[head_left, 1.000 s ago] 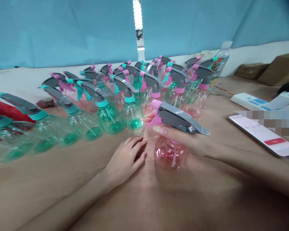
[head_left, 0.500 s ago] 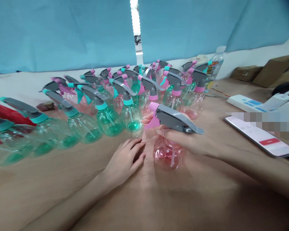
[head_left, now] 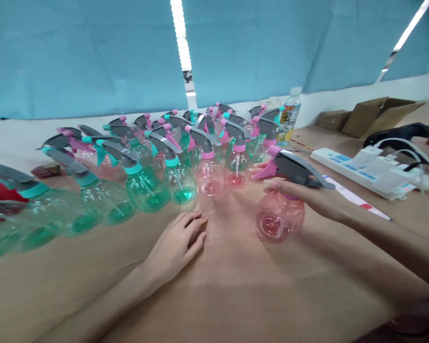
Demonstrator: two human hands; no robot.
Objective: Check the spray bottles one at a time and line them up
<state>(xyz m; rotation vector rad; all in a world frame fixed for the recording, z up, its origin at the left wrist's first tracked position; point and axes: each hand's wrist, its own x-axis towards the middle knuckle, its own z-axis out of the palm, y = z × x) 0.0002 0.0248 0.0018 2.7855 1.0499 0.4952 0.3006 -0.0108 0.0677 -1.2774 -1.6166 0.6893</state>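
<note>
My right hand (head_left: 293,189) is wrapped round the neck of a pink spray bottle (head_left: 279,219), under its grey head and pink trigger. The bottle leans a little at the right of the middle. My left hand (head_left: 180,240) rests palm down on the brown table (head_left: 236,290), its fingers slightly bent and apart, holding nothing. Just beyond its fingertips stands a green spray bottle (head_left: 179,185). Beside that one is a pink spray bottle (head_left: 210,175) in the front row, with another pink bottle (head_left: 237,166) to its right.
Several more green and pink spray bottles fill the left and back. A labelled drink bottle (head_left: 290,114) stands behind. On the right are a white power strip (head_left: 357,171) with plugs and cables, a phone (head_left: 355,196), an open cardboard box (head_left: 373,116) and a black object (head_left: 400,136).
The view has shifted right. My right hand has carried the pink bottle rightward, away from the front row and my left hand. My left hand stays flat on the table.
</note>
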